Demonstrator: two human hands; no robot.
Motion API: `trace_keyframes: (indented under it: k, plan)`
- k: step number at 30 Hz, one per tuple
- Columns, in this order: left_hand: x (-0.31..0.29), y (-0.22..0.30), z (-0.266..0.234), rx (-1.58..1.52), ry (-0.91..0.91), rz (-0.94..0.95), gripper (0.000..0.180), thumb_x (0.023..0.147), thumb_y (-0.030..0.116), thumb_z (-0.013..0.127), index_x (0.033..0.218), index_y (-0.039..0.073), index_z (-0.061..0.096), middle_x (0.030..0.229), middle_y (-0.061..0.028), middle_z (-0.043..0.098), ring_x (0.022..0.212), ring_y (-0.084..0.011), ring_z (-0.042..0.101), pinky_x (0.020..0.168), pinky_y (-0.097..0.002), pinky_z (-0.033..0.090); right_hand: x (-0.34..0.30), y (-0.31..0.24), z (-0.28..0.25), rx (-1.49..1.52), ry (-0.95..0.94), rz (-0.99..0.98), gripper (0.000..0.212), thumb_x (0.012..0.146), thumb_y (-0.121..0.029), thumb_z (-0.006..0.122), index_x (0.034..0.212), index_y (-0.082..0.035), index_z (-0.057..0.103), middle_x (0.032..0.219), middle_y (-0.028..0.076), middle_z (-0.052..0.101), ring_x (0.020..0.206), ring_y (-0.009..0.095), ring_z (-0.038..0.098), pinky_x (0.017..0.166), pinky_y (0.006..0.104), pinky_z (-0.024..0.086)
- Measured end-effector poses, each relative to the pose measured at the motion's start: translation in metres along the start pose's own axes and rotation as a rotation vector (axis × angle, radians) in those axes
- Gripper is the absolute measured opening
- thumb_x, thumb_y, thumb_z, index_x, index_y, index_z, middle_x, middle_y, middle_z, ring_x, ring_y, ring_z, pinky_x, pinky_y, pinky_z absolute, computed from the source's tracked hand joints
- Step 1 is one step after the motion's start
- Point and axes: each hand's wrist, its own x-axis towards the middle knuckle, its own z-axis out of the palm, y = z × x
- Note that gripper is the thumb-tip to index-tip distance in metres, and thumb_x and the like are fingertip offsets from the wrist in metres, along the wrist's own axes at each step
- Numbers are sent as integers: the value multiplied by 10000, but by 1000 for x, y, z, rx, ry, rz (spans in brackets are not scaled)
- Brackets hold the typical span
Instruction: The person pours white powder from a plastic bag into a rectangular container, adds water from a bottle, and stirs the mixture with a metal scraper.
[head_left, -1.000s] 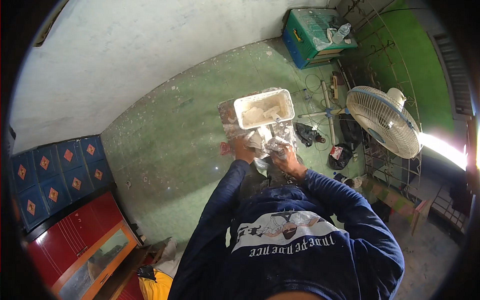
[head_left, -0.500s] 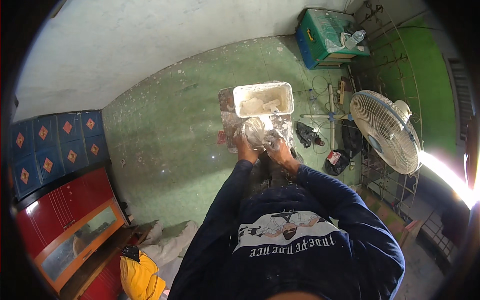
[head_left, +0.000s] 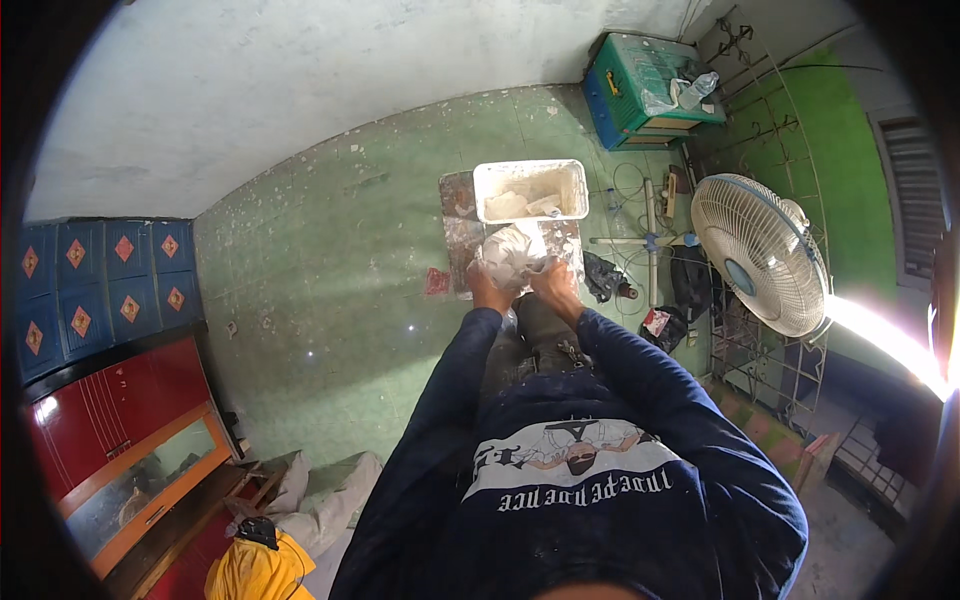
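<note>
While both hands' fingers (head_left: 484, 282) clamp its near edge, pale bag (head_left: 510, 248), bulging beyond them.

Blown-out white glare beside the fan (head_left: 760, 255), dim corners, fisheye-bent edges, black rim.

Between the left hand (head_left: 491, 290) and right hand (head_left: 556, 287), a white bundle (head_left: 510, 255) takes up the gap. Just beyond it, the wall of the tub (head_left: 530, 214) bars a low forward reach, while its open top leaves entry from above. Leftward, the floor (head_left: 330, 250) offers wide passage past a red scrap (head_left: 437, 281) beside the board (head_left: 459, 220). Rightward, a black bag (head_left: 602, 277), the fan's stand (head_left: 651, 243) and the fan (head_left: 760, 255) crowd the way.
</note>
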Motion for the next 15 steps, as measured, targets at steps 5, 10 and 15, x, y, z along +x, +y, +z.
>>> trace_keyframes:
  k: [5,10,15]
  plan:
    - [-12,0,-7,-282,-114,-218,772,490,152,831,1170,0,498,1159,-183,561,1103,-320,527,918,-411,435,16,9,28,54,32,183,308,709,-278,736,763,17,666,680,107,637,622,191,598,539,356,470]
    - [-9,-32,1,-135,71,-371,823,526,177,814,1245,-12,462,1195,-182,546,1111,-288,528,926,-365,431,10,2,30,322,167,263,345,698,-273,717,810,47,656,748,140,648,676,225,613,587,352,480]
    - [0,-58,-6,-807,-216,-602,778,661,229,735,1325,31,382,1239,-125,499,1091,-288,507,962,-374,401,-8,-27,-3,308,120,77,355,689,-275,698,830,50,679,723,150,668,641,238,637,599,366,504]
